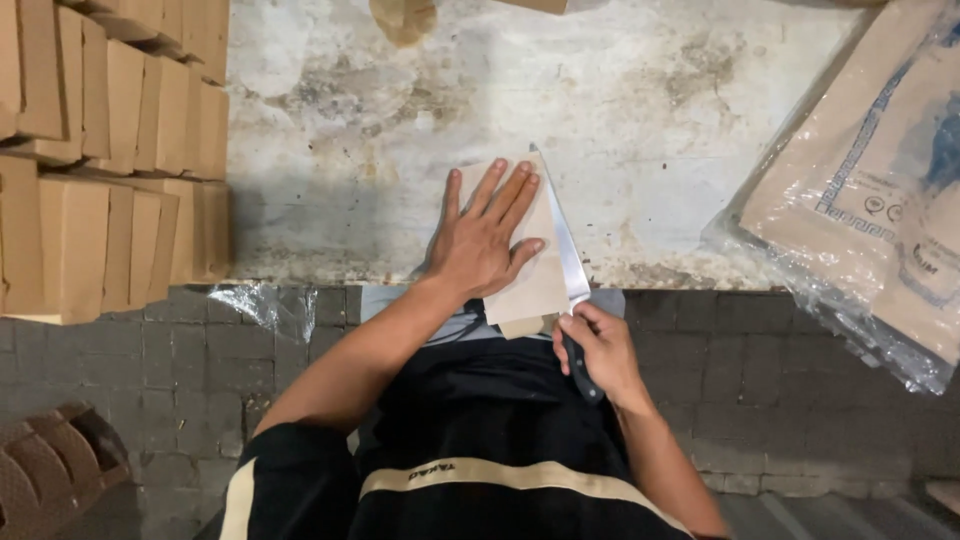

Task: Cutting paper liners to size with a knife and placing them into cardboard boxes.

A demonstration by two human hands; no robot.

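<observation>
Pressing flat, the left hand (480,245) lay with fingers (512,195) spread open on a stack of tan paper (530,285) at the desk (640,110) edge. The right hand (600,350) was closed round a knife (568,270) handle, its blade running along the paper's edge just right of the left fingers. Folded boxes (110,160) stood well left; wrapped sheets (880,190) lay far right.
</observation>
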